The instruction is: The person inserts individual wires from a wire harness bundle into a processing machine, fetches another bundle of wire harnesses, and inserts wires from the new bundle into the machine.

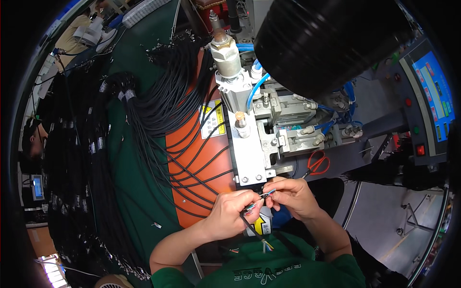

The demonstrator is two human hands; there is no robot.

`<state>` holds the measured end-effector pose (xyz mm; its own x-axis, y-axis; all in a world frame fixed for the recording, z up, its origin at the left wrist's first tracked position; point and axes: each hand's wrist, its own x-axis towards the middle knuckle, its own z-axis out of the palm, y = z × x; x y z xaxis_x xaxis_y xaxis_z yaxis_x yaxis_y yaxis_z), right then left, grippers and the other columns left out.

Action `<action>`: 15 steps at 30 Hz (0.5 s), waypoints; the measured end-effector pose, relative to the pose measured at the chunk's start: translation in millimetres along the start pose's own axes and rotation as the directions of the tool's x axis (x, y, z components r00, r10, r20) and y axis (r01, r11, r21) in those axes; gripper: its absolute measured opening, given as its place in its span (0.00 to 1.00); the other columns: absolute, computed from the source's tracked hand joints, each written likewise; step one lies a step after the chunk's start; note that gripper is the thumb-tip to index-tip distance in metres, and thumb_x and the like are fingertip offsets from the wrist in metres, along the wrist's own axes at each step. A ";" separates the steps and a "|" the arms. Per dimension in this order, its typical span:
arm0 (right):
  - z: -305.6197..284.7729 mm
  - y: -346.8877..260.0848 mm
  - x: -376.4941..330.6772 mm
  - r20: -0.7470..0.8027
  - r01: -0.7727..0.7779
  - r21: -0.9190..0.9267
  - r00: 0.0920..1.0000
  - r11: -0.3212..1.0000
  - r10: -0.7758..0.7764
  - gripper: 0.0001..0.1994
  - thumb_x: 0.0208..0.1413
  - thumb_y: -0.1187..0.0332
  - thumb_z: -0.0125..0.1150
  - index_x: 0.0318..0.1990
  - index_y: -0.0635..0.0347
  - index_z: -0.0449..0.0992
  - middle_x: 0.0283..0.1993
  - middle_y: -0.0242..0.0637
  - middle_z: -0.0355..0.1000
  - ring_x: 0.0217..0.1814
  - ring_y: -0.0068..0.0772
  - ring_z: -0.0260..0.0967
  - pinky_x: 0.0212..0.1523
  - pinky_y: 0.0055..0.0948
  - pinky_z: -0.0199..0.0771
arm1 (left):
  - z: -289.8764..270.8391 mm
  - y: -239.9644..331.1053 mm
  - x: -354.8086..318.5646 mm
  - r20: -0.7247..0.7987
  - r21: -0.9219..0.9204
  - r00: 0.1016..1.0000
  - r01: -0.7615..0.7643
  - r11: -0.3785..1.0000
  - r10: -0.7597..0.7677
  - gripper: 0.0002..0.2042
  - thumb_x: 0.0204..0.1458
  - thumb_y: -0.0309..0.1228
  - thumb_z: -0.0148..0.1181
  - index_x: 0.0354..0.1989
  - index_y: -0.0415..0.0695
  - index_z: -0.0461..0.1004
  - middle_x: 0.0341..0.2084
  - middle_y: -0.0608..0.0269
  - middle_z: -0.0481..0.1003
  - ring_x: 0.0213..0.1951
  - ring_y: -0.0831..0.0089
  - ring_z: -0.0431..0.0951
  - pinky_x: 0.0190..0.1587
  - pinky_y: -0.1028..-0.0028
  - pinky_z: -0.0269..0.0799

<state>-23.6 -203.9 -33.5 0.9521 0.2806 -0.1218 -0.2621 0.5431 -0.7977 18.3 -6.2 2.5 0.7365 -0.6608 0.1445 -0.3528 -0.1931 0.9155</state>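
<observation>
In front of the machine's metal block, my left hand (233,211) is closed in a pinch on a black cable (250,226) with thin coloured wires at its end. My right hand (294,198) pinches the thin coloured wires (269,192) between thumb and fingertips, close to the left fingertips. How the individual wires lie between the fingers is partly hidden. Below my hands, another stripped cable end with fanned coloured wires (267,246) hangs against the green shirt.
A metal pneumatic machine (249,158) stands just ahead. Bundled black cables (168,105) cover the orange board (204,168) and green table (125,177) at left. Red-handled scissors (318,164) lie at right, below a control screen (434,93). A large black cylinder (331,43) overhangs.
</observation>
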 end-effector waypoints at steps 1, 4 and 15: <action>-0.4 -1.6 1.0 0.010 -0.033 -0.016 0.999 0.999 0.033 0.10 0.58 0.79 0.56 0.46 0.69 0.76 0.39 0.38 0.72 0.34 0.22 0.72 0.29 0.18 0.70 | -3.3 1.5 0.5 0.043 -0.039 0.998 0.050 0.998 -0.049 0.03 0.52 0.23 0.57 0.30 0.37 0.72 0.18 0.61 0.72 0.19 0.73 0.72 0.23 0.74 0.66; -1.6 -3.5 2.6 -0.001 -0.046 -0.103 0.999 0.994 0.046 0.09 0.57 0.79 0.56 0.44 0.70 0.77 0.37 0.38 0.73 0.30 0.21 0.72 0.24 0.18 0.69 | -7.3 2.4 1.7 0.094 -0.128 0.983 0.169 0.977 -0.158 0.02 0.51 0.23 0.57 0.29 0.37 0.72 0.18 0.61 0.72 0.19 0.73 0.72 0.22 0.74 0.66; 19.7 -13.7 -0.2 0.185 0.199 -0.980 0.905 -0.003 -0.384 0.04 0.45 0.75 0.61 0.28 0.62 0.73 0.29 0.36 0.69 0.23 0.35 0.71 0.23 0.31 0.71 | 5.5 7.2 -8.1 0.045 0.618 0.984 -0.164 0.769 0.174 0.17 0.37 0.24 0.63 0.40 0.36 0.74 0.25 0.60 0.70 0.24 0.66 0.73 0.25 0.69 0.69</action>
<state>-23.3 -195.8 -10.9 0.9326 0.1920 0.3056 0.3453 -0.7213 -0.6005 6.6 -6.1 5.9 0.6372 -0.7161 0.2847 -0.7489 -0.4882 0.4482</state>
